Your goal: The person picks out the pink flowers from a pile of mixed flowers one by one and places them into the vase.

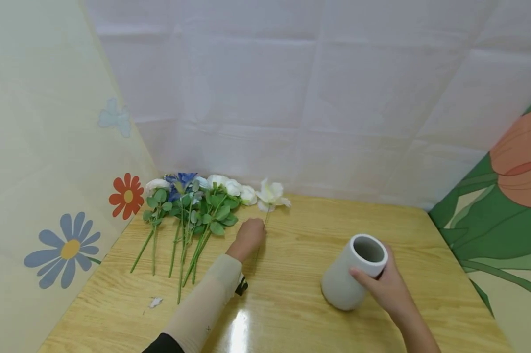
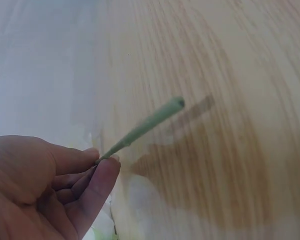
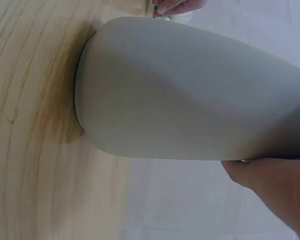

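Note:
My left hand (image 1: 250,237) pinches the thin green stem of a white flower (image 1: 271,195), whose bloom points toward the back wall. In the left wrist view, thumb and fingertips hold the stem (image 2: 142,129), and its cut end sticks out over the table. My right hand (image 1: 388,288) grips a pale grey-white vase (image 1: 341,280) just below its rim, with the thumb on the near side. In the right wrist view the smooth vase body (image 3: 190,95) fills the middle, its base at the tabletop. Through its mouth only a shaded inner wall shows.
Left of my left hand lies a bunch of white and blue flowers (image 1: 181,189), with leafy green stems (image 1: 199,252) pointing toward me. A small white scrap (image 1: 156,302) lies on the wooden table (image 1: 292,314). A white cloth wall (image 1: 248,88) stands behind, with printed panels at both sides.

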Available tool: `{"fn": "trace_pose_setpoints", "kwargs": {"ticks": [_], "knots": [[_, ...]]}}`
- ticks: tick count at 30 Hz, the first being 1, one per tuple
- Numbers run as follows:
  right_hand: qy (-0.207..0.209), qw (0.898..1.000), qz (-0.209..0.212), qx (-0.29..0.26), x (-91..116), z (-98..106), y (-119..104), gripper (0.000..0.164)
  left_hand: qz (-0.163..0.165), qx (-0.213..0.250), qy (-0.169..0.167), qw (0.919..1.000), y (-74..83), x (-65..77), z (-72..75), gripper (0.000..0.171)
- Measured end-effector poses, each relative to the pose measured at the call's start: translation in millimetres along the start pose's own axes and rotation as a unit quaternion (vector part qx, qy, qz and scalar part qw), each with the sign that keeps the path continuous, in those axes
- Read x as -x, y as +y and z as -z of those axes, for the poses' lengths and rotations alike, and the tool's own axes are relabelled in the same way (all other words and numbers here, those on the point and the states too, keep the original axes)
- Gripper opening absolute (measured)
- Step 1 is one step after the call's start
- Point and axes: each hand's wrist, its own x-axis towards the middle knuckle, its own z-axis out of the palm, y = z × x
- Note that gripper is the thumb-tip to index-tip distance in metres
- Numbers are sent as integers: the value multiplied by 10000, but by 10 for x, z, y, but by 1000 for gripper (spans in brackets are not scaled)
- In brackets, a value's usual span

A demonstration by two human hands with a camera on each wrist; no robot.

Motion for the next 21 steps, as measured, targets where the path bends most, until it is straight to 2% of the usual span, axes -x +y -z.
{"fn": "trace_pose_setpoints", "kwargs": {"ticks": [6, 10, 21], "knots": [[-54, 10000, 40, -17, 13, -56, -50, 70, 92, 260, -152, 9995, -34, -32, -15, 22], [-94, 9999, 3, 53, 10, -86, -58, 71, 42, 212, -123, 9997, -54, -21, -6, 25], [-206, 9994, 255, -81, -6, -193, -55, 74, 159, -354, -47, 9992, -143, 107, 203, 25]]}}
